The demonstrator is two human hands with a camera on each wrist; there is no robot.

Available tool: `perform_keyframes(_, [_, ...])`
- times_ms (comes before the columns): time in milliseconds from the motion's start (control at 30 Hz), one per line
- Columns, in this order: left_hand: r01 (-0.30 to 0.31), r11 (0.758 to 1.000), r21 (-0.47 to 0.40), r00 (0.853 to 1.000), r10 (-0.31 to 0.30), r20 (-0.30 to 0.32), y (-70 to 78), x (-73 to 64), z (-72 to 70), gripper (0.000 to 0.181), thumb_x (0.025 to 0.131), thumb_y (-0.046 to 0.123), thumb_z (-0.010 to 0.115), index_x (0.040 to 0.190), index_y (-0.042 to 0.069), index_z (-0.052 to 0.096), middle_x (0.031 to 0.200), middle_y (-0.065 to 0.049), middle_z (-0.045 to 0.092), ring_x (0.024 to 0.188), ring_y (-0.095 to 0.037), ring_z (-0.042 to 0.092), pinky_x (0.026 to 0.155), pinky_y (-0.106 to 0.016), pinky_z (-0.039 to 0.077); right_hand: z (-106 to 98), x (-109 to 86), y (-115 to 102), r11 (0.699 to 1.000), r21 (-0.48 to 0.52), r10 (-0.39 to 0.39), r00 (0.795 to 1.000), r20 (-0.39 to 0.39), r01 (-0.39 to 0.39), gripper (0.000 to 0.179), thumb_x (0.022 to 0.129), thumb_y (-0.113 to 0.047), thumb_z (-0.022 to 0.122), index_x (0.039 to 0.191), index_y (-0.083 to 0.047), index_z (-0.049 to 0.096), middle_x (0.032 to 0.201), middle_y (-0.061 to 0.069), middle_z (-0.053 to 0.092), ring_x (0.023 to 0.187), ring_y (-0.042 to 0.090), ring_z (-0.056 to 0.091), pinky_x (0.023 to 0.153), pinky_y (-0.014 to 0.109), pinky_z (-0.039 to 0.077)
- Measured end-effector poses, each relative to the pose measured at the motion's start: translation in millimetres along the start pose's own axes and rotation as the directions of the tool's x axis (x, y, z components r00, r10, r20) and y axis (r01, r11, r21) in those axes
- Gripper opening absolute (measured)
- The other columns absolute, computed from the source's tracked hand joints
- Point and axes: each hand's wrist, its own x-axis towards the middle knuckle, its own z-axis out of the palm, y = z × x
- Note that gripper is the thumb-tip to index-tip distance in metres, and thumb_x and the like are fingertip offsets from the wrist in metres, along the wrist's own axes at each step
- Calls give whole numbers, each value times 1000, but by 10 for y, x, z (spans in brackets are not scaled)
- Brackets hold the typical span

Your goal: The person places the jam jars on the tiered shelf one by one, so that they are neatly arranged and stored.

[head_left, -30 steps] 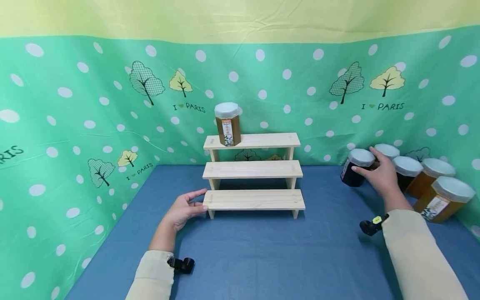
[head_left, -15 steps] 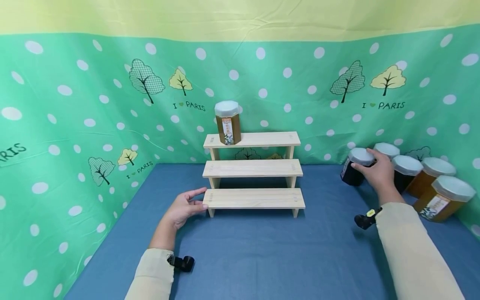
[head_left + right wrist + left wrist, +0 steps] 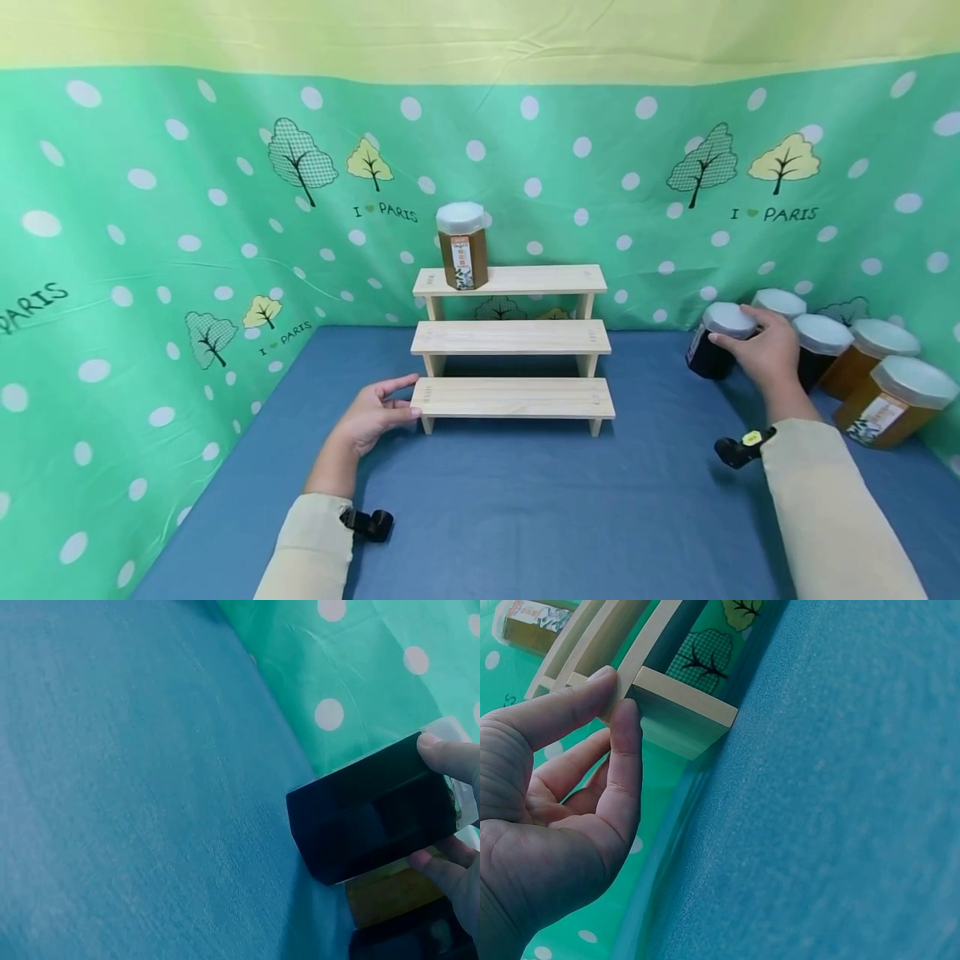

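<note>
My right hand [image 3: 768, 354] grips a dark jar [image 3: 708, 357] with a whitish lid, near the back right of the blue table. In the right wrist view the thumb and fingers hold the jar [image 3: 367, 814] around its lid end. Whether its base touches the cloth, I cannot tell. At the lowest step of the three-step wooden shelf [image 3: 513, 398], my left hand [image 3: 371, 419] pinches the left end between thumb and fingers. The left wrist view shows that hand [image 3: 570, 825] at the board's corner. An amber honey jar [image 3: 463, 258] stands upright on the top step's left side.
Several more lidded jars crowd the right side: a dark one [image 3: 817, 354], an amber one [image 3: 873, 354], a labelled amber one [image 3: 888, 408] in front, and one with only its lid [image 3: 778, 302] visible at the back. A green dotted cloth [image 3: 570, 192] hangs behind and beside the table.
The head view has shifted slightly. Beyond that, the dark jar has moved a very little toward me with my right hand. My left hand keeps its pinch on the shelf.
</note>
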Motion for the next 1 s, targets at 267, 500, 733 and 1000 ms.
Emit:
perform_keyframes(267, [6, 1000, -2, 1000, -6, 5, -20, 8, -12, 69, 83, -4, 74, 145, 2, 45, 104, -14, 68, 84, -16, 68, 77, -34, 57, -48, -43, -43, 1000, -15, -11, 999, 32, 11, 72, 89, -28, 72, 146, 1, 40, 148, 28, 35, 130, 48, 36, 98, 62, 38])
perform_keyframes(500, [0, 1000, -9, 1000, 0, 9, -13, 12, -12, 68, 83, -5, 73, 145, 2, 45, 103, -13, 69, 83, -16, 68, 77, -35, 57, -114, -81, -137, 998, -31, -61, 996, 60, 63, 73, 89, -31, 72, 147, 0, 40, 150, 29, 31, 128, 50, 36, 96, 63, 38])
perform_keyframes(733, [5, 1000, -5, 1000, -5, 1, -18, 20, 1, 69, 82, -5, 74, 145, 2, 45, 104, -14, 68, 84, -17, 67, 78, -35, 57, -187, -146, -281, 996, -42, -80, 994, 80, 83, 74, 88, -34, 73, 146, -1, 42, 148, 30, 35, 123, 48, 40, 91, 61, 41])
perform_keyframes(1000, [2, 1000, -11, 1000, -2, -7, -40, 35, -2, 70, 81, -5, 74, 144, 2, 45, 110, -18, 66, 85, -17, 67, 77, -35, 57, -240, -201, -421, 994, -45, -98, 991, 92, 102, 79, 84, -42, 76, 145, -3, 45, 146, 27, 37, 125, 47, 39, 93, 62, 42])
